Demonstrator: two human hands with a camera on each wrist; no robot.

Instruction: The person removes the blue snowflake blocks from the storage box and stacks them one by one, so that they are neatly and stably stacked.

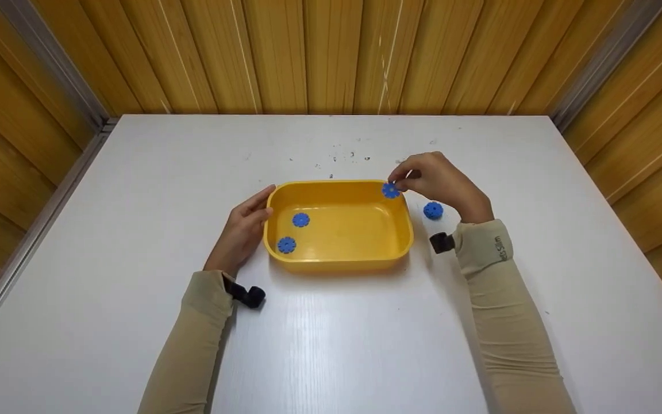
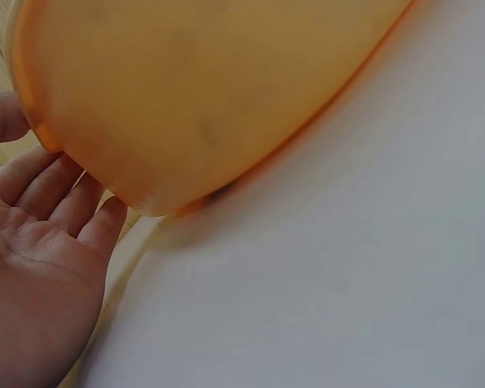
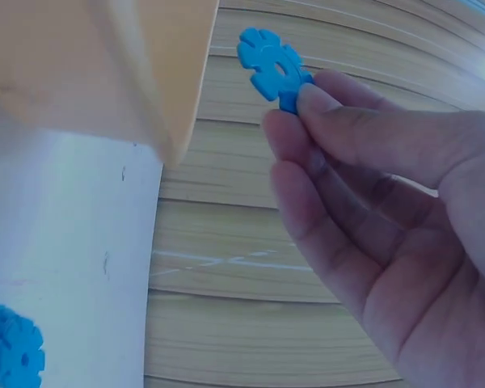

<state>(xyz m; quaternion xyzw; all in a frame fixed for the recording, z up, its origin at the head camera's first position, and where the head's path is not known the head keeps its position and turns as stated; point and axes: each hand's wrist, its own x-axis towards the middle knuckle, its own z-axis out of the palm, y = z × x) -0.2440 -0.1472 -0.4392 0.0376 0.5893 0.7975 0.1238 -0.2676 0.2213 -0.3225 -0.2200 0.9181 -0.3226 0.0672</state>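
Note:
A yellow plastic tub (image 1: 339, 266) stands on the white table in the head view. My left hand (image 1: 245, 233) grips its left end, thumb by the rim and fingers against the outer wall; the left wrist view shows those fingers (image 2: 69, 194) touching the tub (image 2: 202, 97). Above the tub's far right corner, my right hand (image 1: 437, 181) pinches a blue notched plastic disc (image 3: 275, 65) between thumb and fingertips. Two similar blue discs, one farther (image 1: 300, 219) and one nearer (image 1: 287, 245), lie inside the tub at its left.
A small blue cluster of notched discs (image 1: 433, 210) sits on the table (image 1: 365, 339), right of the tub and below my right hand. Dark marks (image 1: 352, 155) dot the tabletop behind the tub. A yellow slatted wall (image 1: 331, 57) rises beyond the back edge.

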